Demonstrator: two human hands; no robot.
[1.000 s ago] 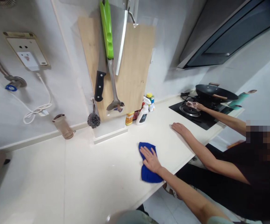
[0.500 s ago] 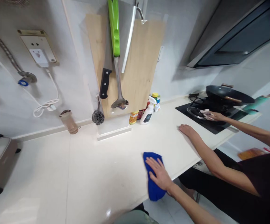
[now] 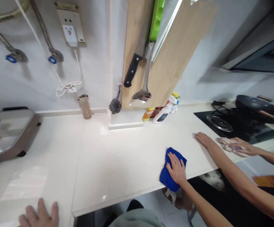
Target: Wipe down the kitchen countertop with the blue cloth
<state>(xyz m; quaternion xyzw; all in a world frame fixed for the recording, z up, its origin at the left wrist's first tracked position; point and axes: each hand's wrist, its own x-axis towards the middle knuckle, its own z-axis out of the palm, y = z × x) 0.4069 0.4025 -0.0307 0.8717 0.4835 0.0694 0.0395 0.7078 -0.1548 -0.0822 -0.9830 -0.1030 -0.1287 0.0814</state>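
Note:
My right hand [image 3: 177, 170] lies flat with fingers apart on a blue cloth [image 3: 168, 181], pressing it to the white countertop [image 3: 118, 164] close to its front edge. Part of the cloth hangs over that edge. At the bottom left, my left hand [image 3: 41, 216] rests on the countertop, fingers spread and nothing in it; its lower part is cut off by the frame.
A co-worker's hand [image 3: 204, 138] leans on the counter at right; their other hand [image 3: 245, 147] holds a pale cloth [image 3: 226, 143] near the stove [image 3: 250, 132] with a wok [image 3: 257, 105]. A spray bottle [image 3: 165, 112], a brown bottle [image 3: 84, 107] and an electric pan [image 3: 25, 135] stand along the counter.
The view has swung left, and my left hand has come into sight. My right hand stays on the blue cloth. The co-worker's pale cloth has moved from the stove to the counter beside it.

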